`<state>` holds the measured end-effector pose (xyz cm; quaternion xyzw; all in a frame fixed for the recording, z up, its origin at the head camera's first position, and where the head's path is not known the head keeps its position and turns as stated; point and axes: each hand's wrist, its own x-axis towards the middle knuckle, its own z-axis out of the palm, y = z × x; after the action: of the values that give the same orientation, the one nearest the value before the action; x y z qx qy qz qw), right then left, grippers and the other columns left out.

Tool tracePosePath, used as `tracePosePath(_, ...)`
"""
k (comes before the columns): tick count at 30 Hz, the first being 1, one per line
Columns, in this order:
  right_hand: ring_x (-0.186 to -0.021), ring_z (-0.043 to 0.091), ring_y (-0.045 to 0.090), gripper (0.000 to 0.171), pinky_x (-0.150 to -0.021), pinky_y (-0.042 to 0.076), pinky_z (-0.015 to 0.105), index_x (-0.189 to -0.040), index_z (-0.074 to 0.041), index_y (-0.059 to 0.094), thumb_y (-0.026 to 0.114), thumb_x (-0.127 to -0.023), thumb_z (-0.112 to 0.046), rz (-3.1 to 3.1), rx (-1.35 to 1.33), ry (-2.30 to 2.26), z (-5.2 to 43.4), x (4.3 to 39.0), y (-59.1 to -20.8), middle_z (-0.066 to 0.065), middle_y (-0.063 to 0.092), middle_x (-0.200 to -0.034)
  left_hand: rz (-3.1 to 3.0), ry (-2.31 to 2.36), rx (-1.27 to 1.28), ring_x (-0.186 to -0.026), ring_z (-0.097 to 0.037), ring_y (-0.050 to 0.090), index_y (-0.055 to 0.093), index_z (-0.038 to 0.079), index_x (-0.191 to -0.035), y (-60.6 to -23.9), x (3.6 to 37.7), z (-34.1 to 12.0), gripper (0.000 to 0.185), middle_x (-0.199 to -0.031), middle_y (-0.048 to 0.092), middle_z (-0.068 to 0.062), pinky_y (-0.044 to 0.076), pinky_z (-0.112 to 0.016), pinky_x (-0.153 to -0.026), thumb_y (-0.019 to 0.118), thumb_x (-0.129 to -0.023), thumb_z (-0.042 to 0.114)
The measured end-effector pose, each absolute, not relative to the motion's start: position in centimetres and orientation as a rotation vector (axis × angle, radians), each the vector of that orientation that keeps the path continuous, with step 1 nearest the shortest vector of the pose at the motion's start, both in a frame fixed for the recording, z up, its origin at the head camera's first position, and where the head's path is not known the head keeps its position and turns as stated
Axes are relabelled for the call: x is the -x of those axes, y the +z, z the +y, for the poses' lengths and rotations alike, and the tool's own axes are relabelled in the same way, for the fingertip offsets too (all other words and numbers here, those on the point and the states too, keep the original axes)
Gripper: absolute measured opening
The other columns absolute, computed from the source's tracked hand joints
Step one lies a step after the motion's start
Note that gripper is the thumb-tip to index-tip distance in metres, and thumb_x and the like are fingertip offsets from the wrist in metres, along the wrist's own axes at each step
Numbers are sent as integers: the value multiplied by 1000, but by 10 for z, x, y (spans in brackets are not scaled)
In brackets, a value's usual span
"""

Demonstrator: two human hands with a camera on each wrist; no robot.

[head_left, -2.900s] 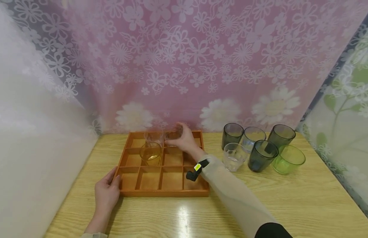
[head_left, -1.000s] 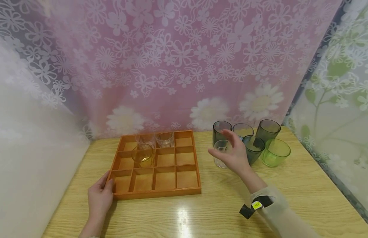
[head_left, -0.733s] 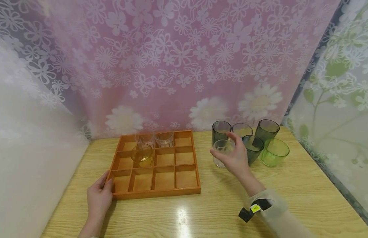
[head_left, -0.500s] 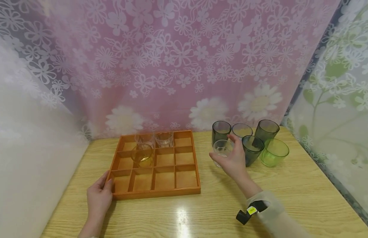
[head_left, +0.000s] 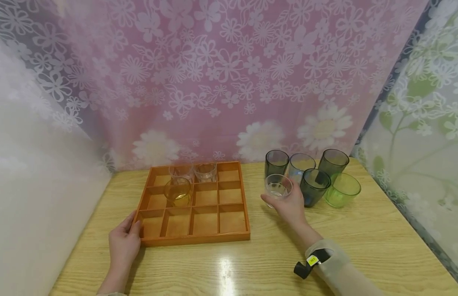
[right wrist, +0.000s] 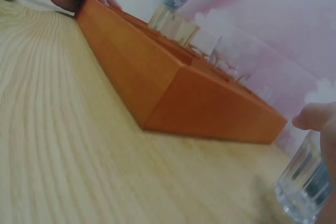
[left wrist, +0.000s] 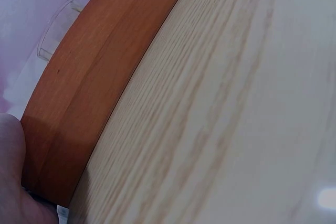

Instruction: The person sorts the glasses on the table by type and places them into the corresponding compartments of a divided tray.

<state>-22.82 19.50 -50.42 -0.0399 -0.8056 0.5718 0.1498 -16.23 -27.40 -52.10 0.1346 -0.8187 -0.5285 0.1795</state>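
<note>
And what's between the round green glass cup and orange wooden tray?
Head view: a dark glass tumbler, the right hand around a clear glass cup, then bare wooden table.

Ahead of you, a pink floral cloth shows 3 large white daisies; to your right, a green-leafed cloth borders the wood-grained table.

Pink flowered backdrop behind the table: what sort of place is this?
Possibly an improvised recording corner: a pink flowered backdrop rises right behind a wood-grain table, and there is a wrist-worn camera.
</note>
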Motion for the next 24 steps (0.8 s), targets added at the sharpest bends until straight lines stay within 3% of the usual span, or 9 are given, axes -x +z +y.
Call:
tracePosePath(5, -139, 34, 49, 96, -115, 40, 47, -152, 2, 45, 98, -77, -24, -2306, 110, 1685, 198, 230, -514, 20, 53, -149, -2312, -1504, -383, -138, -34, 51, 59, -4, -147, -521, 162, -274, 42, -146, 58, -22, 41, -4, -92, 62, -105, 1)
tracePosePath(24, -134, 37, 52, 82, -115, 40, 47, -146, 7, 50, 94, -80, -12, -2257, 109, 1687, 196, 238, -517, 22, 58, -140, -2328, -1491, -372, -138, -34, 51, 59, -4, -147, -520, 162, -274, 42, -146, 58, -22, 40, -3, -92, 61, -105, 1)
